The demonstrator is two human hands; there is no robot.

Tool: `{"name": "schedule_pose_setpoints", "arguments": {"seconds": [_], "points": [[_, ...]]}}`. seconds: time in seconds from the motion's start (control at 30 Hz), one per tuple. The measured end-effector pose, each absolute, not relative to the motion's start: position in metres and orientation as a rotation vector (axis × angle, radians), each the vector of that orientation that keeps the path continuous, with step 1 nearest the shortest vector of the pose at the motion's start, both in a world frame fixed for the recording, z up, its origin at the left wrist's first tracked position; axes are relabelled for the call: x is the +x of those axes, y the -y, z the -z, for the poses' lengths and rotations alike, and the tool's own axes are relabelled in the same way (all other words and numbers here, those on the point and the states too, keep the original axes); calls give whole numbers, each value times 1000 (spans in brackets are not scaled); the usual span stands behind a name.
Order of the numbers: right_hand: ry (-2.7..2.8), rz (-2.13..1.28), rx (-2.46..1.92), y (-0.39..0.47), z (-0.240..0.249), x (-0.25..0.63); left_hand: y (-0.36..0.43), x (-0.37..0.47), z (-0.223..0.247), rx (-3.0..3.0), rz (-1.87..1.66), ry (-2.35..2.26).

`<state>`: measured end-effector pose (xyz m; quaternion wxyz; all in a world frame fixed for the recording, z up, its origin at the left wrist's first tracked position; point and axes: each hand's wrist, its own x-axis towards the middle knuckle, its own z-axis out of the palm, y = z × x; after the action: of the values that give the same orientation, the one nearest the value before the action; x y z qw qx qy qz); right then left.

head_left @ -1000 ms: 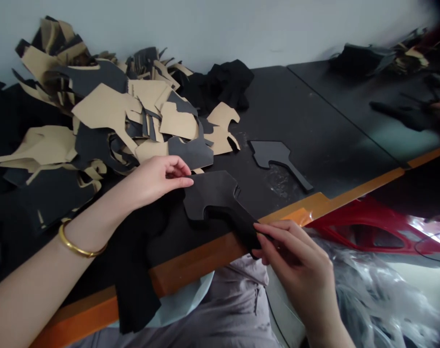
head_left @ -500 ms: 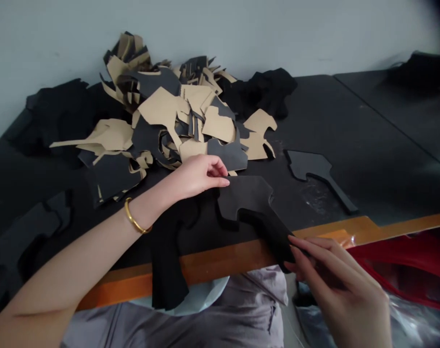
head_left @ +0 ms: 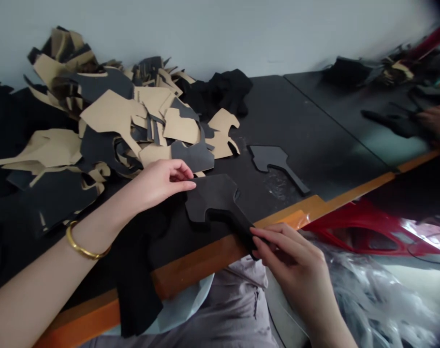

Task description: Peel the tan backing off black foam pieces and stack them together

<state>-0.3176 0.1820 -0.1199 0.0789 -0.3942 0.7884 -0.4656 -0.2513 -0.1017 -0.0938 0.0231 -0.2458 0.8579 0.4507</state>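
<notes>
A flat black cut piece [head_left: 214, 193] with a wide head and a narrow tail lies near the table's front edge. At its upper left corner my left hand [head_left: 165, 181] pinches it between thumb and fingers; a gold bangle is on that wrist. The fingers of my right hand [head_left: 290, 251] are closed on the end of the tail, over the orange edge. A similar dark piece [head_left: 272, 157] lies flat on the table further right. Black cloth [head_left: 138, 295] hangs over the edge below my left hand.
A large heap of tan and black cut pieces [head_left: 107, 113] fills the back left of the black table [head_left: 314, 125]. Another person's hand [head_left: 439, 125] is at the far right by dark items. Red material [head_left: 354, 232] and clear plastic [head_left: 379, 299] are below the edge.
The view has turned to the right, so the heap and both hands appear further left. Another person's hand has come into view. My hands keep their hold on the black piece.
</notes>
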Motion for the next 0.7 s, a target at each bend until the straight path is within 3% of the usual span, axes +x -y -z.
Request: {"name": "schedule_pose_setpoints", "arguments": {"seconds": [0.7], "points": [[-2338,1388,-1141,-179,119,-321,97,-254,87,-824,-1227,-2655]]}}
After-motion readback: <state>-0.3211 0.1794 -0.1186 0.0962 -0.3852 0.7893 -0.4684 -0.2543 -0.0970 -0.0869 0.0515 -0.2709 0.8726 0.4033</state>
